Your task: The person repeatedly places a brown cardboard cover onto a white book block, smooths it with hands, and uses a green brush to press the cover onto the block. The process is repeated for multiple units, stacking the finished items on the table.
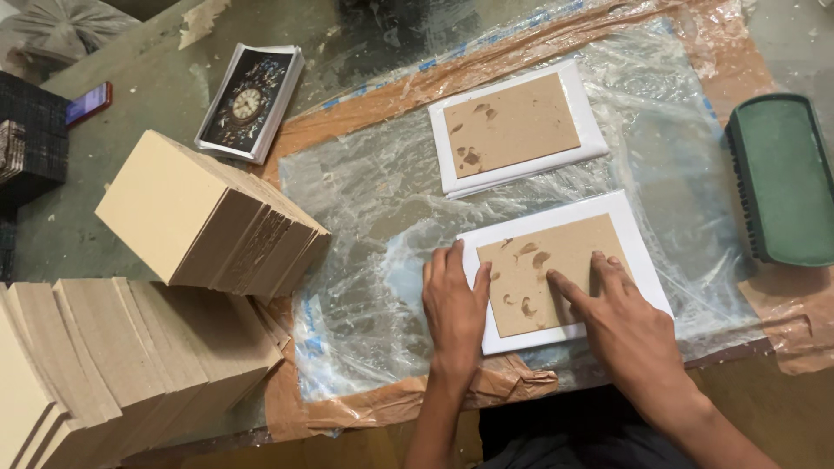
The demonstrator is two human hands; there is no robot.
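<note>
Board (pixel 556 271) under flat, spread left hand (pixel 454 304) and right hand (pixel 624 317); stacked boards (pixel 204 217) lie left.

Open plastic sheet (pixel 365 217) lies left of the near board (pixel 556 274), giving the left hand (pixel 453 308) free passage there. Leaning cardboard stacks (pixel 208 217) block the far left. A second board (pixel 512 126) sits beyond, with a narrow gap between the boards. A green tray (pixel 782 178) bounds the right side.
</note>
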